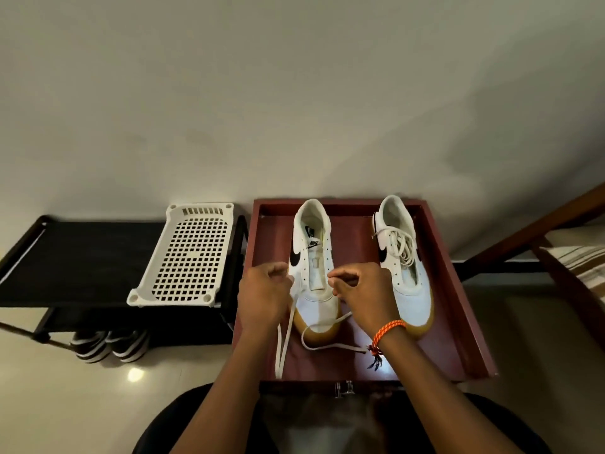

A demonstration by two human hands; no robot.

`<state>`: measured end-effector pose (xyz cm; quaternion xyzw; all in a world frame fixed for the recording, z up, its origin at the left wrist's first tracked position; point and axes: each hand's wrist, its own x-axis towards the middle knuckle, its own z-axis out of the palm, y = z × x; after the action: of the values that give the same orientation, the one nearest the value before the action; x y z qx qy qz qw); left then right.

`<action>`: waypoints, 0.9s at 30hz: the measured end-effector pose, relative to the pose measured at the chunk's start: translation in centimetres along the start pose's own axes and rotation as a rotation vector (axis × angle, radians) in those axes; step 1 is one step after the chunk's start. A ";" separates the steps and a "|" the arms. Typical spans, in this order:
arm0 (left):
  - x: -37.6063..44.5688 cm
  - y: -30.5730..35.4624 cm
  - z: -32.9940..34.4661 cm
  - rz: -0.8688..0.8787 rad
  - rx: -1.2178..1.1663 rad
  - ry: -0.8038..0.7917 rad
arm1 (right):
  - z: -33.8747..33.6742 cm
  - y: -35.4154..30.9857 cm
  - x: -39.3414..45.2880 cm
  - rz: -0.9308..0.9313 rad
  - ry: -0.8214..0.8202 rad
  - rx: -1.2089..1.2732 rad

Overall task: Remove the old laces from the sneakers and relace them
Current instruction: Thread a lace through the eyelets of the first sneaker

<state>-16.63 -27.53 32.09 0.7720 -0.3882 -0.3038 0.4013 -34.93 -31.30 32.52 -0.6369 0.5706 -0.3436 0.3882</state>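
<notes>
In the maroon tray (458,322), the left sneaker (314,273) points toe-first toward the person, its eyelet rows between the left hand (265,296) and right hand (363,293), each pinching the white lace (284,335).

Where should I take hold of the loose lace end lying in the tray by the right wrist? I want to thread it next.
Pinch the lace end just behind its tip, coming down from above. It lies flat on the tray floor, pointing right, with bare floor around it; a grip close to the tip keeps it stiff for the eyelets of the left sneaker.
</notes>
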 end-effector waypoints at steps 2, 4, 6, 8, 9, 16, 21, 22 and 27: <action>0.5 0.4 0.3 0.048 0.086 -0.012 | 1.1 0.7 0.3 -0.097 0.012 -0.176; 1.0 0.3 0.8 0.066 0.162 -0.022 | 2.1 1.3 0.6 -0.164 0.035 -0.340; 1.5 0.0 1.1 0.066 0.252 -0.056 | 2.8 1.5 1.0 -0.194 0.040 -0.476; 2.0 -0.2 1.1 0.060 0.312 -0.100 | 3.4 1.5 1.2 -0.204 0.054 -0.554; 2.4 -0.4 1.1 0.058 0.331 -0.120 | 3.6 1.4 1.3 -0.195 0.058 -0.570; 3.1 -0.7 1.2 0.072 0.316 -0.167 | 4.8 1.4 1.8 -0.124 0.062 -0.465; 3.1 -0.5 1.1 0.074 0.344 -0.180 | 6.1 1.8 2.2 -0.006 0.051 -0.310; 3.0 -0.4 1.0 0.074 0.349 -0.183 | 6.0 1.6 2.2 0.011 0.027 -0.313; 2.7 -0.2 0.9 0.094 0.372 -0.177 | 5.2 0.6 1.3 -0.070 -0.045 -0.667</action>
<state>-15.93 -30.06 31.03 0.7841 -0.5069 -0.2747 0.2297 -30.52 -32.13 29.57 -0.7554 0.6208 -0.1370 0.1588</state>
